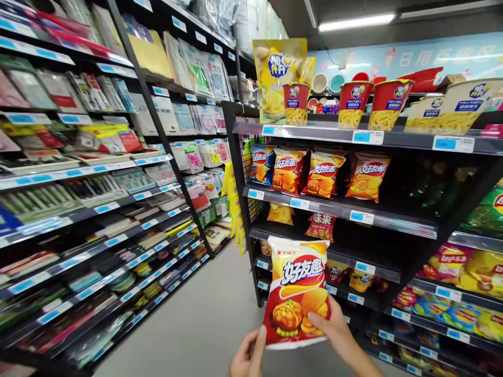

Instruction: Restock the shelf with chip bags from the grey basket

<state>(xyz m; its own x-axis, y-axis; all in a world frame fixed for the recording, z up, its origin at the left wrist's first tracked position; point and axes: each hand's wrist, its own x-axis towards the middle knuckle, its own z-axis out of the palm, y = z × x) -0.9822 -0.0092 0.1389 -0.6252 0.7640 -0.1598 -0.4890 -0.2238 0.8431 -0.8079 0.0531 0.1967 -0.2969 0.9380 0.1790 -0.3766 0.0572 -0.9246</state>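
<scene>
A red and white bag of potato chips (296, 293) is held upright in front of me, its printed front facing my eyes. My right hand (336, 324) grips the bag's right side, with the thumb across the front and the other fingers hidden behind. At the lower left corner, my left hand (250, 353) pinches the bag's edge between thumb and fingers. Behind the bag, similar red chip bags (323, 174) stand in a row on a black shelf. An orange chip bag (368, 176) stands to their right, a blue one (262, 165) to their left.
Tall shelves of stationery and packaged goods (94, 178) line the left side. A grey floor aisle (196, 309) runs between them and the snack rack. Snack cups (354, 104) and a large yellow bag (271, 78) stand on the rack's top shelf. Yellow hanging strips (233, 207) edge the rack.
</scene>
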